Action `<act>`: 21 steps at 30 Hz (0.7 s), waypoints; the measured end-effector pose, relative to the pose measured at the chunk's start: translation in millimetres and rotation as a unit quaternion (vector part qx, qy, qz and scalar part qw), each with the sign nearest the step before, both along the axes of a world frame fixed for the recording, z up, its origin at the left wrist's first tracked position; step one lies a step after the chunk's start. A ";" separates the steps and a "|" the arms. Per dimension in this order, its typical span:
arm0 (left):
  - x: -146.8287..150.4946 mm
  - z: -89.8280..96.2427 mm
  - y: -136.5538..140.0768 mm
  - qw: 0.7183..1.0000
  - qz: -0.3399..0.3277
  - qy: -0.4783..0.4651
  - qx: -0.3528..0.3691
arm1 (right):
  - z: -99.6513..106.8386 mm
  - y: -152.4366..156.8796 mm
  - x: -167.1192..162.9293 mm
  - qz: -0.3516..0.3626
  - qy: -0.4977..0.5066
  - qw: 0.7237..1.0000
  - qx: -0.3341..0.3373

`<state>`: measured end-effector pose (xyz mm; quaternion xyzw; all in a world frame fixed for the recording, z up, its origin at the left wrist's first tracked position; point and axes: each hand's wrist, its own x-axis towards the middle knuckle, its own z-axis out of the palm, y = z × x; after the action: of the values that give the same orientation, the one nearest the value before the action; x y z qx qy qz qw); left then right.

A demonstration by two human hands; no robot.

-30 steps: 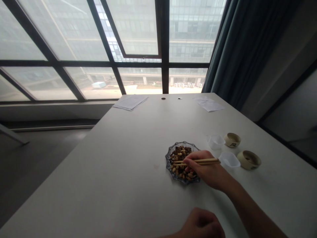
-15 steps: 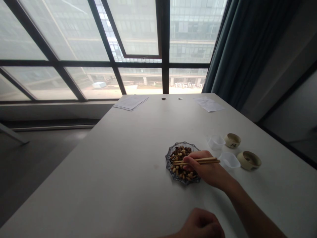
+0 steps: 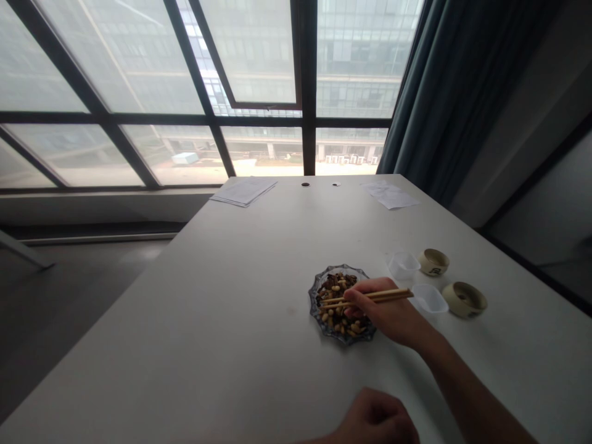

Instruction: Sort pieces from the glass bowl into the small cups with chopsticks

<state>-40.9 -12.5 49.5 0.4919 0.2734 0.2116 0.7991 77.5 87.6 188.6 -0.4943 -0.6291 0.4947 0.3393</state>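
1. Chopsticks (image 3: 391,295) are what I have gripped in the right hand (image 3: 386,311), pinched between thumb and fingers, their back ends pointing to the hand's right.
2. Their tips reach left of that hand, over the nut mix (image 3: 332,320); I can't tell whether they hold a piece.
3. Under and left of the right hand, I have the scalloped glass dish (image 3: 345,340) holding the mix.
4. Nearer the camera, the left hand (image 3: 374,416) is curled into a loose fist.
5. Right of the right hand, I see two clear tubs (image 3: 430,299), then two beige bowls (image 3: 465,300).
6. Well beyond both hands, papers (image 3: 245,191) lie on the white worktop (image 3: 222,308).
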 end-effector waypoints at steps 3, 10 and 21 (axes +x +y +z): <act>-0.4 -1.5 0.0 1.000 -0.001 0.000 -0.001 | -1.1 -0.2 1.1 0.009 -0.015 1.000 0.003; 0.0 -4.6 0.7 1.000 -0.004 -0.006 -0.003 | 1.0 -3.4 2.3 0.011 -0.019 1.000 0.005; -1.2 1.0 -0.1 1.000 -0.002 0.002 -0.012 | -9.1 -1.3 -0.3 -0.073 0.004 0.997 -0.004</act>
<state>-42.0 -12.6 50.5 0.4836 0.2768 0.2059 0.8045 77.1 86.3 179.5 -0.5386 -0.5879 0.4728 0.3752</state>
